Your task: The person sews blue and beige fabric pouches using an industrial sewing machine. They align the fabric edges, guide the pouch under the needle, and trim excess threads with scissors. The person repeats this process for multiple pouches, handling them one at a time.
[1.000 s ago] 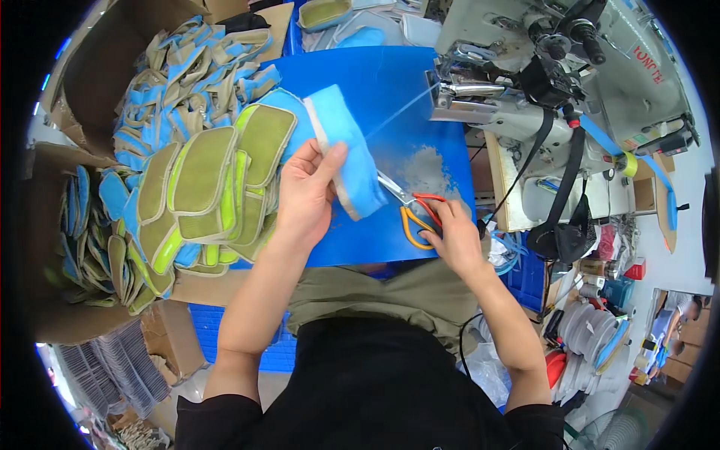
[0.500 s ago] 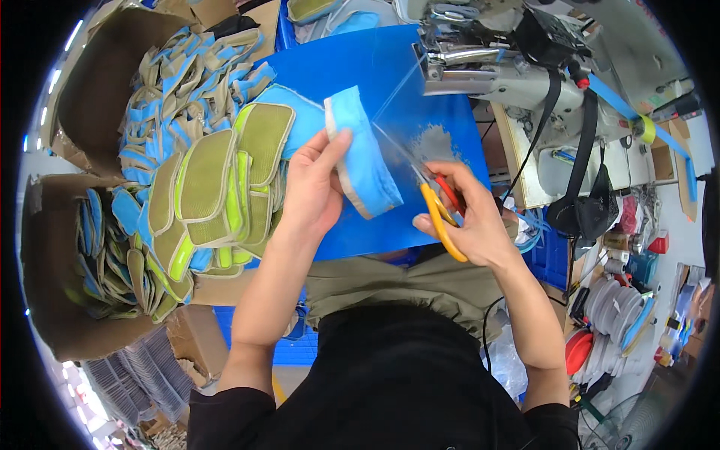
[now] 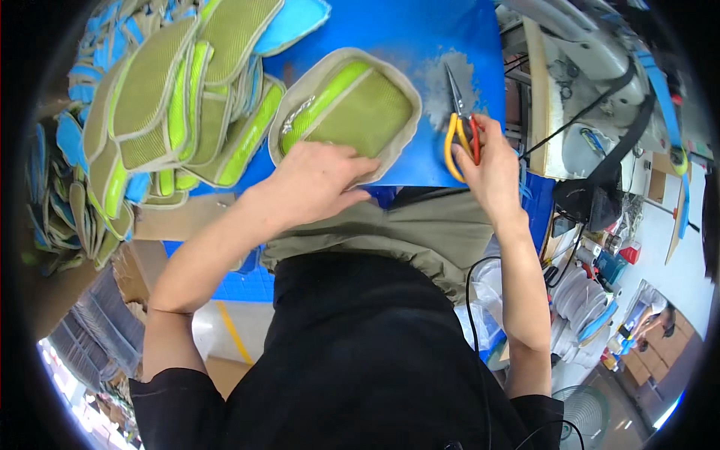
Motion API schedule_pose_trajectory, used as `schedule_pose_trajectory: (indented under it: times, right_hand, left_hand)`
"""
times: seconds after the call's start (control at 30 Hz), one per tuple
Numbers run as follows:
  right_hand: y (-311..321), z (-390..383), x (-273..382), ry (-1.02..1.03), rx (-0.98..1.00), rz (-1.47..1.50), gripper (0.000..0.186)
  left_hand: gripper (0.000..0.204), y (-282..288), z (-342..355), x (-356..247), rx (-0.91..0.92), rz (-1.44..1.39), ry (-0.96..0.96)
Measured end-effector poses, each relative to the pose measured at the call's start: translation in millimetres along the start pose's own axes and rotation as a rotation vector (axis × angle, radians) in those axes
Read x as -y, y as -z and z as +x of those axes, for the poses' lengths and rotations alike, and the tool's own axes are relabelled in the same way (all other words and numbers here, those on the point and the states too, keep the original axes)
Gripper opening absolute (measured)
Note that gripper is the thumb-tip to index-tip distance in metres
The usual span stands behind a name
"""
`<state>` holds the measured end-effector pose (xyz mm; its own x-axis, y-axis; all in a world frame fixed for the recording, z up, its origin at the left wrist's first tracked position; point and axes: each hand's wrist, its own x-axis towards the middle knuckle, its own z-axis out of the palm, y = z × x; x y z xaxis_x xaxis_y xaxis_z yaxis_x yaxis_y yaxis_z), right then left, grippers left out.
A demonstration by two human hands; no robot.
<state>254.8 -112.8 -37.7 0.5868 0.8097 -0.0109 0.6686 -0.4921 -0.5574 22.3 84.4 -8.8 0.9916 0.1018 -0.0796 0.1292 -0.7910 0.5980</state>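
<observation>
On the blue tabletop lies a sewn fabric piece [image 3: 367, 112], shallow like a tray, with an olive mesh base, a lime-green strip and a raised beige rim. My left hand [image 3: 319, 176] holds its near edge, fingers over the mesh and thumb outside the rim; the tips of some fingers are hidden. To the right, my right hand [image 3: 491, 169] is closed round the handles of scissors [image 3: 456, 124], one loop yellow and the other red. The blades point away from me, close together, apart from the fabric piece.
A tall pile of similar olive and lime pads [image 3: 161, 97] stands at the left, with more in a box [image 3: 56, 292] beyond. A sewing machine [image 3: 592, 37] is at the far right. Reels [image 3: 581, 292] and a fan [image 3: 585, 412] stand lower right.
The fabric piece, held up blue side showing, now lies on the table with its olive mesh upward. The scissors have moved off from it to the right. The whole view has shifted.
</observation>
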Motion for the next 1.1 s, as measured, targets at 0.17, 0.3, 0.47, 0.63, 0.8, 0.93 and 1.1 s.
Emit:
schedule_pose_trajectory:
  times: [0.17, 0.3, 0.47, 0.63, 0.8, 0.93, 1.1]
  right_hand:
    - [3, 8, 25, 0.375, -0.109, -0.203, 0.05]
    - [-18, 16, 61, 0.623, 0.107, -0.227, 0.041]
    - [-31, 30, 39, 0.689, 0.185, -0.342, 0.022]
    - [-30, 32, 37, 0.756, 0.21, -0.349, 0.018]
    - [-25, 33, 41, 0.783, 0.254, -0.404, 0.014]
    - [-24, 37, 41, 0.794, 0.241, -0.401, 0.013]
    - [-25, 30, 39, 0.783, 0.238, -0.357, 0.015]
  left_hand:
    - [0.025, -11, 6, 19, -0.183, -0.01, -0.071]
    - [0.039, -26, 20, 31, -0.203, 0.193, -0.097]
    - [0.049, -31, 19, 40, -0.107, 0.17, -0.022]
    - [0.052, -30, 17, 42, -0.095, 0.146, -0.017]
    - [0.053, -30, 17, 44, -0.096, 0.114, -0.029]
    - [0.051, -30, 16, 46, -0.11, 0.105, -0.042]
    - [0.046, -29, 13, 46, -0.098, 0.068, -0.07]
